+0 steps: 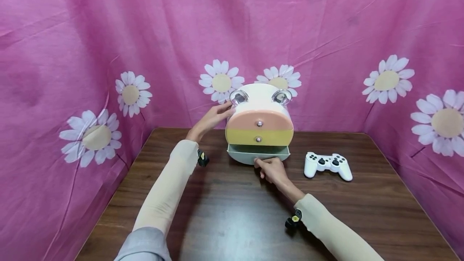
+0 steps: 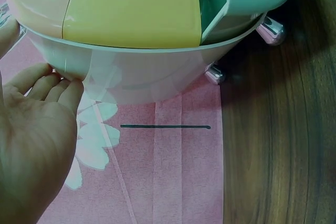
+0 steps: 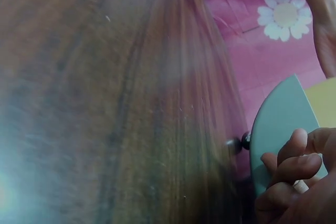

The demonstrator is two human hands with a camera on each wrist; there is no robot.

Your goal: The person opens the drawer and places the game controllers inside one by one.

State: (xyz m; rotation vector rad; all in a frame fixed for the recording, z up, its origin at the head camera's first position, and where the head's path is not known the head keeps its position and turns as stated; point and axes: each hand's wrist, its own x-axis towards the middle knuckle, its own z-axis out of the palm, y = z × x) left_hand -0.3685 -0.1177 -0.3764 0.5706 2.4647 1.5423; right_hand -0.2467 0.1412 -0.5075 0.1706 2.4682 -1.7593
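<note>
A small frog-shaped drawer cabinet (image 1: 259, 102) stands toward the back of the table, with a white body and round mirrored eyes. Its peach drawer (image 1: 241, 120) and yellow drawer (image 1: 241, 136) are closed. Below them the pale green bottom drawer (image 1: 237, 156) is pulled partly out. My right hand (image 1: 273, 170) pinches at the middle of that drawer's front with curled fingers; the knob there is hidden behind them. My left hand (image 2: 39, 124) rests its fingertips on the cabinet's white side (image 2: 142, 72), the fingers mostly straight.
A white game controller (image 1: 328, 165) lies on the dark wooden table (image 1: 224, 220) to the right of the cabinet. Behind and on both sides hangs a pink cloth (image 1: 163, 51) printed with white daisies. Chrome feet (image 2: 215, 73) hold the cabinet up.
</note>
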